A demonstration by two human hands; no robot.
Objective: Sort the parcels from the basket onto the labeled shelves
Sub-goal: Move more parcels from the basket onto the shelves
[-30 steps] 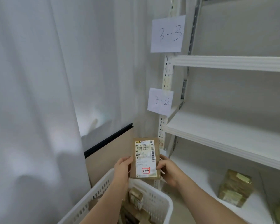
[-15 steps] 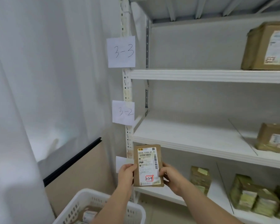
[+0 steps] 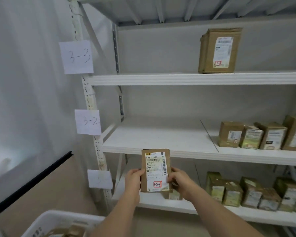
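Seen at lower left, the rim of a white basket point(image 3: 58, 218) with more brown parcels inside, set against a white curtain point(image 3: 24, 82). On the shelf upright, three paper labels: "3-3" point(image 3: 77, 56) at the top, "3-2" point(image 3: 88, 122) below it, and a third point(image 3: 100, 179) too faint to read. Held upright at centre, in front of the middle shelf's point(image 3: 161, 140) front edge, a flat brown parcel point(image 3: 155, 170), gripped at its left edge by the left hand point(image 3: 133, 179) and pinched at its right edge by the right hand point(image 3: 178, 181), white shipping label facing the camera and a red-boxed handwritten "3-3-9" near the bottom. Judged to be the reading-and-matching step: code points to the top shelf point(image 3: 195, 79) beside the "3-3" label. Best done by keeping both hands on the edges, thumbs clear of the code, lifting straight up past the middle shelf's lip, then setting the parcel upright on the bare stretch left of the large box point(image 3: 219, 50) already standing there, label outward. Further right, a row of small boxes point(image 3: 261, 136) on the middle shelf and another row point(image 3: 249, 192) on the bottom shelf, well clear of the lift path.
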